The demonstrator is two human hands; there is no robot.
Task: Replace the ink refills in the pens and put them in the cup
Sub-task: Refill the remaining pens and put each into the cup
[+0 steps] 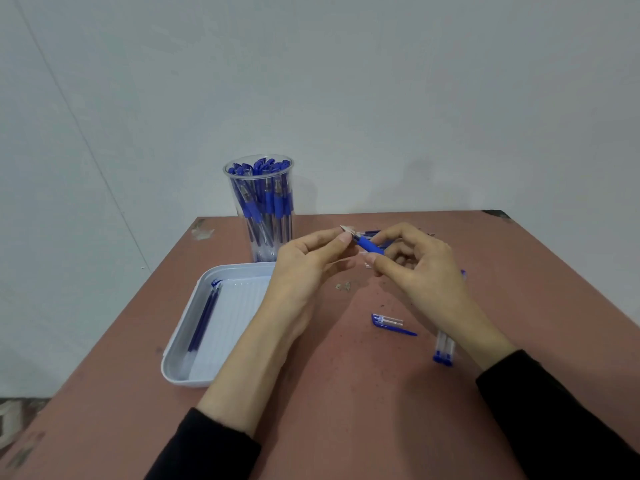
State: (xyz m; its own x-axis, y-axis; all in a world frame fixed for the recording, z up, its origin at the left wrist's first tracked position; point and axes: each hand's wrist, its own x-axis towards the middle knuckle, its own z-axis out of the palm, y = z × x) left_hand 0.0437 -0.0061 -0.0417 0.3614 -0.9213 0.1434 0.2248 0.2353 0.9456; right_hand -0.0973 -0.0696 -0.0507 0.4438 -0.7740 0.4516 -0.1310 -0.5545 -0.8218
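The left hand pinches the metal tip of a pen between thumb and forefinger. The right hand grips its blue barrel with curled fingers, and both hands are raised above the tabletop. The cup, full of pens, stands just beyond the left hand. A tray with refills lies under the left wrist. A cap lies between the wrists, and two pens lie beside the right wrist.
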